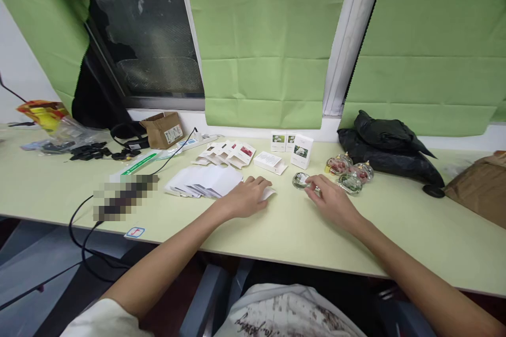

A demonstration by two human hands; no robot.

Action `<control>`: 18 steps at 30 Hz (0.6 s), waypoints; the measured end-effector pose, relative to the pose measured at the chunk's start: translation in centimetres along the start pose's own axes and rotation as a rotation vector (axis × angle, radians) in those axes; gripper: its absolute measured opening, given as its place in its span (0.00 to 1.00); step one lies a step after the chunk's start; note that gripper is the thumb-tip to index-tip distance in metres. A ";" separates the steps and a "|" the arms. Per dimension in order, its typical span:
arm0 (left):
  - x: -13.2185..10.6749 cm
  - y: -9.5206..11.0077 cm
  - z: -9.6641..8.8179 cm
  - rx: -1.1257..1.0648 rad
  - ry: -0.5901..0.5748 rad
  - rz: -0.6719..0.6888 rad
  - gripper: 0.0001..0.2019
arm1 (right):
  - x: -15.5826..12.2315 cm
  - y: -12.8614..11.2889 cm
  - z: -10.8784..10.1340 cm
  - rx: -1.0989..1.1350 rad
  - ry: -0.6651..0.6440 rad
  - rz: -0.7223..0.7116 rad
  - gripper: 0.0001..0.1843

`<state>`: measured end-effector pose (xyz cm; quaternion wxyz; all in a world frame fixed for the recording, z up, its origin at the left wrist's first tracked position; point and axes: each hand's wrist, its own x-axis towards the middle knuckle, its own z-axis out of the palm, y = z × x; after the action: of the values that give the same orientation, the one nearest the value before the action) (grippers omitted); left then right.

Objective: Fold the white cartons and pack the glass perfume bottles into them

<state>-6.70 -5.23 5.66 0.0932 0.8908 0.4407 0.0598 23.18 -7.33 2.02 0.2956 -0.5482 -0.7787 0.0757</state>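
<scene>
My left hand (248,198) rests on the table with its fingers curled over a white folded paper or flat carton (268,192), most of it hidden under the palm. Thumb and fingers of my right hand (331,201) close in a pinch at the edge of a round clear glass ornament (299,180) with a white flower inside. Beside that hand lie more such ornaments, a green one (350,183) and red ones (337,164). To the left is a fanned stack of white flat cartons (207,181). Small flower-print boxes (301,151) stand behind.
Open cartons with red flower prints (241,155) and a white box on its side (270,162) lie mid-table. Black plastic bags (385,147) and a brown package (480,187) sit right. A cable (179,149), cardboard box (163,130) and dark clutter (93,151) occupy the left.
</scene>
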 end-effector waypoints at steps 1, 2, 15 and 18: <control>0.1 0.2 0.1 -0.076 0.030 0.015 0.24 | -0.2 -0.7 0.0 0.050 -0.047 -0.001 0.14; 0.2 0.5 0.3 -0.155 0.065 0.015 0.25 | -0.4 -1.4 0.1 0.100 -0.094 0.005 0.14; 1.1 1.6 2.5 -0.732 0.158 -0.152 0.38 | -1.3 -3.0 3.0 0.460 -0.247 0.016 0.13; 0.7 1.2 3.7 -0.762 0.122 -0.161 0.37 | -1.1 -2.2 3.4 0.481 -0.200 0.005 0.14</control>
<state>-4.68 -5.79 2.34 0.3954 0.7497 0.4600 0.2644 19.83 -8.50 -0.17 0.3388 -0.4538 -0.7623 0.3132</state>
